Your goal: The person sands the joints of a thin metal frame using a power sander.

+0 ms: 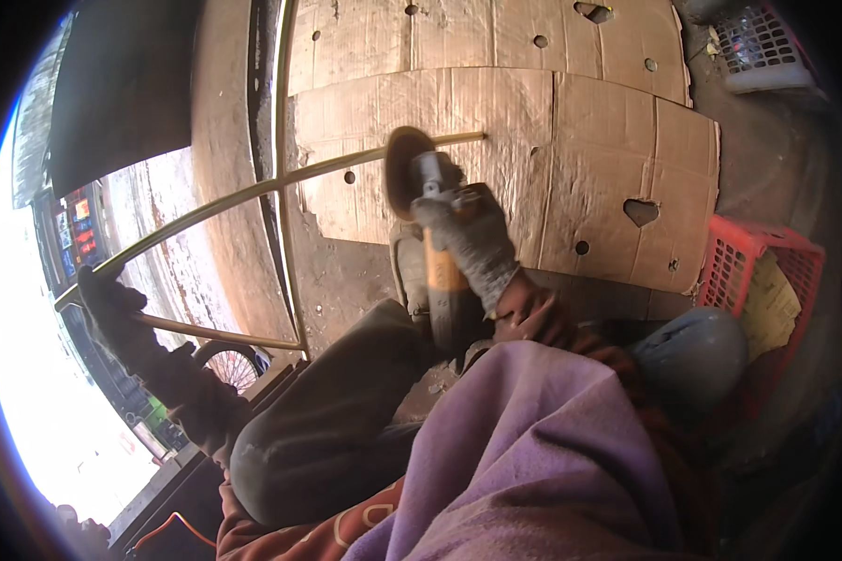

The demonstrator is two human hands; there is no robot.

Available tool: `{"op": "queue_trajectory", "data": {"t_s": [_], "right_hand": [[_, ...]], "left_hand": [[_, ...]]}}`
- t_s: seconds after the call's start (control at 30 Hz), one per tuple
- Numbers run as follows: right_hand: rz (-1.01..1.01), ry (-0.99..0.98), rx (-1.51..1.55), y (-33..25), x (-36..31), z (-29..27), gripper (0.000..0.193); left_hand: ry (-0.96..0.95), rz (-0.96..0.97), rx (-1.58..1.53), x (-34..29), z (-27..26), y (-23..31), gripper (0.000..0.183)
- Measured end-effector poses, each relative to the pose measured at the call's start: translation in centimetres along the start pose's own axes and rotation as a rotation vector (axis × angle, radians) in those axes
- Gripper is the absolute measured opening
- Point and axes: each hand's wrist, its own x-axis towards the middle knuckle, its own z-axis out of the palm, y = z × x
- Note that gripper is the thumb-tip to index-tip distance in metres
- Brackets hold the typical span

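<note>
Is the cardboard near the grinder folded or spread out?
Spread out: behind the grinder in this view, the cardboard lies open across the floor, with creases and holes visible.

The dark floor (339,280) carries flattened brown cardboard (599,140), creased and pierced by round and angular holes. To the right stand 2 lattice-walled crates: a red crate (747,243) just beside the cardboard's near corner, and a pale crate (769,80) farther off. A thin rod frame (282,185) crosses the cardboard's left part; whether they touch cannot be told.
</note>
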Motion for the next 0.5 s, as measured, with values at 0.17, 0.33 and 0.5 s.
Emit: {"op": "queue_trajectory", "data": {"t_s": [0.17,0.33,0.5], "right_hand": [[0.078,0.075,-0.101,-0.7,1.7,-3.4,0.029],[-0.1,-0.106,-0.031,0.0,-1.5,2.1,0.036],[0.075,0.009,-0.085,-2.1,-0.6,-0.8,0.038]], "left_hand": [[0.105,0.118,0.041,-0.7,0.9,0.7,0.04],[0.114,0.193,0.031,-0.7,0.5,1.1,0.044],[0.042,0.206,-0.034,-0.7,0.8,1.3,0.044]]}}
